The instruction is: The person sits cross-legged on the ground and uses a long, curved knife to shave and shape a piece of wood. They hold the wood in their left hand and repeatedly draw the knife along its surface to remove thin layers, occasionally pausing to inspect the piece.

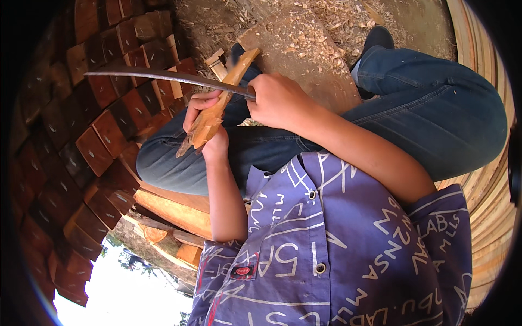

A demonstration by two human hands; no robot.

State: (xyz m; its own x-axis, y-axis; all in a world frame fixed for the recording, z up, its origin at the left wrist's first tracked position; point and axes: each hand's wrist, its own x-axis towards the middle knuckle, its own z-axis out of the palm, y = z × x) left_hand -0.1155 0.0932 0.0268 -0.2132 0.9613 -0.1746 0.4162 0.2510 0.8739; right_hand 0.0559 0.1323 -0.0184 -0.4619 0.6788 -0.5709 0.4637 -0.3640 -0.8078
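My left hand (217,143) is closed around a rough, splintered piece of wood (209,122), which stands tilted above my lap, its narrower end pointing away from me. In my right hand (278,102) is a machete (157,74), the fist wrapped round its handle, which the fingers hide. The long, slightly curved blade reaches leftward across the upper part of the wood. Whether the edge touches the wood, I cannot tell. My legs in blue jeans (413,108) are spread beneath both hands.
Pale wood shavings (321,41) litter the ground ahead around a flat brown board (331,87). A small cut block (216,64) lies by my left foot. Stacked reddish-brown wood pieces (109,127) rise at the left. Pale planks (486,108) line the right, and logs (174,212) lie lower left.
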